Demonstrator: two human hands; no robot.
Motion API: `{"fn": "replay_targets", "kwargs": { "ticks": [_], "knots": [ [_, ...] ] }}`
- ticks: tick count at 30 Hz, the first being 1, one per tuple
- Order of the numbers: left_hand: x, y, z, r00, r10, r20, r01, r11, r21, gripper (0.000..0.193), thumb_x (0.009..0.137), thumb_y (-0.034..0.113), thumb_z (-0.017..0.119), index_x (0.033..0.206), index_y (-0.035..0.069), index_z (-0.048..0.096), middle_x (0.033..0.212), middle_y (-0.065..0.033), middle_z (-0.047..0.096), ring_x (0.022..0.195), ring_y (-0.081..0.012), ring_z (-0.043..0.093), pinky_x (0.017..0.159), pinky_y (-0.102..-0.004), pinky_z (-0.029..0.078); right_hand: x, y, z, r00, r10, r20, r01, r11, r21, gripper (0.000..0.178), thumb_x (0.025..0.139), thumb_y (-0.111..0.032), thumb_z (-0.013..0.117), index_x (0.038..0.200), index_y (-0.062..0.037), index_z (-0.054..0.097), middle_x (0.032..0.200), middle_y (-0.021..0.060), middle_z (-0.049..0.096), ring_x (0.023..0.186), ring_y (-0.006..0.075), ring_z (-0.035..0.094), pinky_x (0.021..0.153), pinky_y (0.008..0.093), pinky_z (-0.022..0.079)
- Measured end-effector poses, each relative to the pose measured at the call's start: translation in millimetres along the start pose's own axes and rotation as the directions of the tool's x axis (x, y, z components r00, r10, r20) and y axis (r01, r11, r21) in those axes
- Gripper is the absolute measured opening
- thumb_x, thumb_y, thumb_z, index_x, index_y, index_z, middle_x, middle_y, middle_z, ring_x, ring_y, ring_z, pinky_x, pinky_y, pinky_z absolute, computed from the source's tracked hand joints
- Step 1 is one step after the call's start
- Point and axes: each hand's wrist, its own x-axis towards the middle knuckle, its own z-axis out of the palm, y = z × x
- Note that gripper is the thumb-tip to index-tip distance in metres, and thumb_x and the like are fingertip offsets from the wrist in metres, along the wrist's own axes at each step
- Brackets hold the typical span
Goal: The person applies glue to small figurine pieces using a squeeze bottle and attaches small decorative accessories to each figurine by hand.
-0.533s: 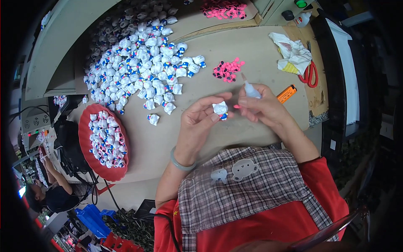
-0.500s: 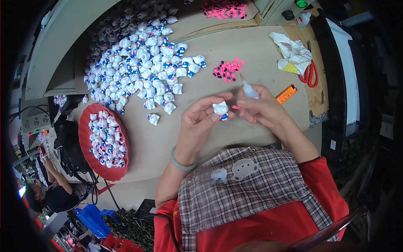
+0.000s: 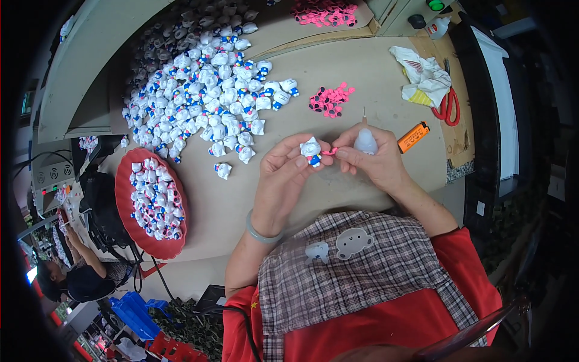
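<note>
Between the thumb and fingers of my left hand [image 3: 278, 172] is a small white cat figurine [image 3: 310, 150] with a blue body, its face turned up toward me. My right hand [image 3: 381, 164] pinches a small pink piece [image 3: 329, 152] close beside the figurine; whether the two touch I cannot tell. The same hand also keeps hold of a squeeze bottle [image 3: 365, 143] with a thin needle tip, pointing away from me. Past my hands lies a little pile of pink pieces [image 3: 331, 100], some with dark spots.
A large heap of similar figurines [image 3: 205, 96] covers the table's left side. More fill a red scalloped tray [image 3: 122, 199]. To the right lie an orange cutter-like tool [image 3: 413, 137], red-handled scissors [image 3: 447, 108] and crumpled white paper [image 3: 425, 78]. Another person [image 3: 84, 274] works at far left.
The figurine has turned so its face and blue body show. My right hand has brought the pink piece left, nearer to it. The bottle's tip has swung from leaning left to pointing straight away.
</note>
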Motion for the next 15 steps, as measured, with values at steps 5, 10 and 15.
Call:
{"fn": "replay_targets", "kwargs": {
  "ticks": [5,10,15],
  "knots": [
    [1.2,0.5,-2.3,0.999,-0.036,0.023,0.038,0.996,-0.076,0.032,0.088,0.002,0.051,0.12,-0.001,0.055,0.11,-0.0202,0.062,0.094,-0.0251,0.064,0.086,-0.0334,0.05,0.0,2.7,3.2,0.984,-0.175,-0.016,0.17,0.972,-0.164,0.009,0.082,-0.005,0.069,0.088,0.0008,0.064,0.08,0.0044,0.066,0.062,0.0079,0.059,0.054,0.0213,0.047],
    [-0.3,2.6,0.2,0.998,-0.056,0.022,0.058,0.996,-0.067,0.032,0.088,0.003,0.052,0.12,-0.002,0.054,0.112,-0.0203,0.061,0.095,-0.0252,0.064,0.087,-0.0338,0.05,1.7,2.6,-0.2,0.959,-0.281,0.026,0.276,0.916,-0.289,0.01,0.081,-0.006,0.07,0.087,-0.0002,0.064,0.079,0.0028,0.065,0.063,0.007,0.059,0.055,0.0203,0.046],
    [-1.6,0.1,8.9,0.986,0.148,-0.08,-0.118,0.947,0.297,0.033,0.088,-0.003,0.055,0.121,-0.003,0.054,0.115,-0.0192,0.061,0.1,-0.0222,0.062,0.088,-0.0314,0.05,5.1,-2.7,-9.1,0.999,0.053,-0.012,-0.05,0.982,0.18,0.011,0.083,-0.01,0.068,0.086,0.0002,0.064,0.075,0.0037,0.063,0.057,0.0055,0.052,0.05,0.0185,0.039]
  ]
}}
